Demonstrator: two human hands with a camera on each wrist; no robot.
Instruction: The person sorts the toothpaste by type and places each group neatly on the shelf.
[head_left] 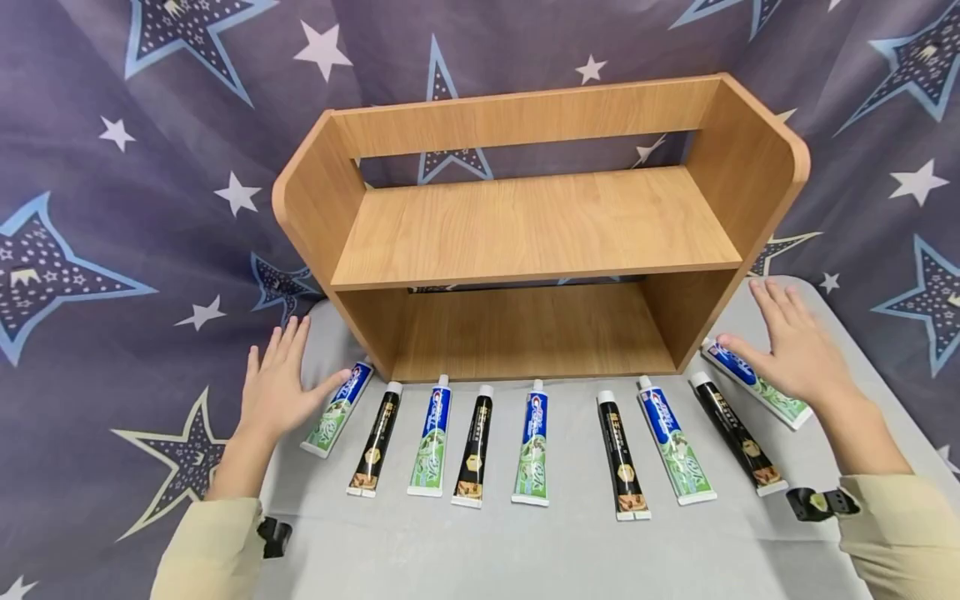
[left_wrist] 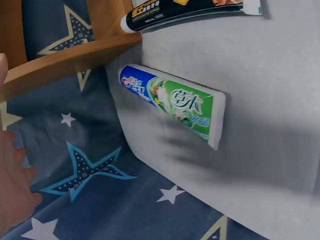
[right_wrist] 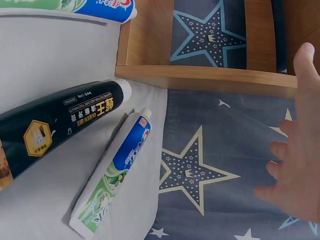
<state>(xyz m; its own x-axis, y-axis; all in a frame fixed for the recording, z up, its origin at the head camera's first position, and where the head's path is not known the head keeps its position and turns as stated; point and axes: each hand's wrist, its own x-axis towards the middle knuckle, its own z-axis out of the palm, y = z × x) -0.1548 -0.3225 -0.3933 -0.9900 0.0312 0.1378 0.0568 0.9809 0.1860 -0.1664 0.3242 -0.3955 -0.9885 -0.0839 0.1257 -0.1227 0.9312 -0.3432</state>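
Note:
My left hand (head_left: 279, 385) hovers with its fingers spread, near the leftmost blue and green toothpaste tube (head_left: 339, 410). Its thumb overlaps that tube in the head view; the left wrist view shows the hand apart from the tube (left_wrist: 170, 100). My right hand (head_left: 802, 350) is likewise spread and holds nothing. Below it lies the rightmost blue and green toothpaste tube (head_left: 780, 404), partly covered by the hand in the head view. Between them lies a row of several toothpaste tubes, some black (head_left: 474, 450), others blue and green (head_left: 532, 446), caps toward the shelf.
A two-tier wooden shelf (head_left: 536, 225) stands at the back of the grey-covered table (head_left: 420, 550), behind the row of tubes. Its tiers hold nothing visible. A dark star-patterned curtain (head_left: 97, 350) hangs behind and at both sides.

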